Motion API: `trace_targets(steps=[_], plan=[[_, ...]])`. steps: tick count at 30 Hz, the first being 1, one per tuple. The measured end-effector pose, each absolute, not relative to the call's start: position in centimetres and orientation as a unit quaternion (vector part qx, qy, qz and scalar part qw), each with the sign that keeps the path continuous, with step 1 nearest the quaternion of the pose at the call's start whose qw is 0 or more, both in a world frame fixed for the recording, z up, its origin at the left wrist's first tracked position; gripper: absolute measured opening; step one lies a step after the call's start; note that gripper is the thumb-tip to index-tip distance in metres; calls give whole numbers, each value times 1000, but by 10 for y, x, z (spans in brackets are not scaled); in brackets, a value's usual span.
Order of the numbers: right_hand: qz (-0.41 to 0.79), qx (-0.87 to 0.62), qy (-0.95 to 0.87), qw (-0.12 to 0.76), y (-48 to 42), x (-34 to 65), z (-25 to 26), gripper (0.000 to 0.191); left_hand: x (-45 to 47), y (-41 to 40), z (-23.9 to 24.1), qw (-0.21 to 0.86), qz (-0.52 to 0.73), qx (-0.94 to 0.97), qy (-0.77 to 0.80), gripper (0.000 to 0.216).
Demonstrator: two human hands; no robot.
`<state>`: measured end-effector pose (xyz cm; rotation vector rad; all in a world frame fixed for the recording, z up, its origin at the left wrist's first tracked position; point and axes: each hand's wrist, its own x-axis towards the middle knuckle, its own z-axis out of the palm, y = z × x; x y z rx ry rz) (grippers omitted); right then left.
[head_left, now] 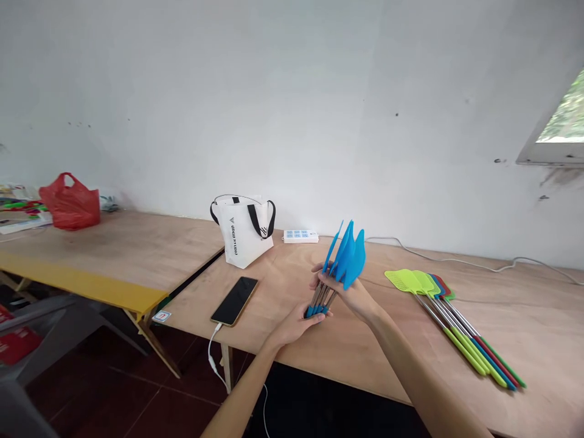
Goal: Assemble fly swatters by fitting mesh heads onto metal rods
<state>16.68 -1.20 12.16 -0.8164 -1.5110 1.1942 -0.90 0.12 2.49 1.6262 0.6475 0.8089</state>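
Observation:
A bunch of blue fly swatters with metal shafts stands upright between my two hands above the table. My left hand is closed round the blue handle ends at the bottom. Higher up, my right hand wraps the shafts just below the flat blue heads. The handles look short and are partly hidden by my fingers. On the table to the right lies a row of other fly swatters, yellow-green, blue, red and green, with their shafts side by side and heads overlapping.
A phone on a white cable lies left of my hands. Behind it stand a white tote bag and a white power strip. A grey cable runs along the wall. A red plastic bag sits on the left table.

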Motion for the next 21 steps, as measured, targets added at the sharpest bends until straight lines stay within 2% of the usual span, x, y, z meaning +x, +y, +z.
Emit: trace_targets(steps=[13, 21], plan=[[589, -267, -620, 444, -4, 163, 136, 44, -6, 3, 23, 608, 355, 669, 237, 51], [578, -243, -655, 420, -8, 158, 138, 49, -8, 5, 22, 621, 365, 658, 219, 49]])
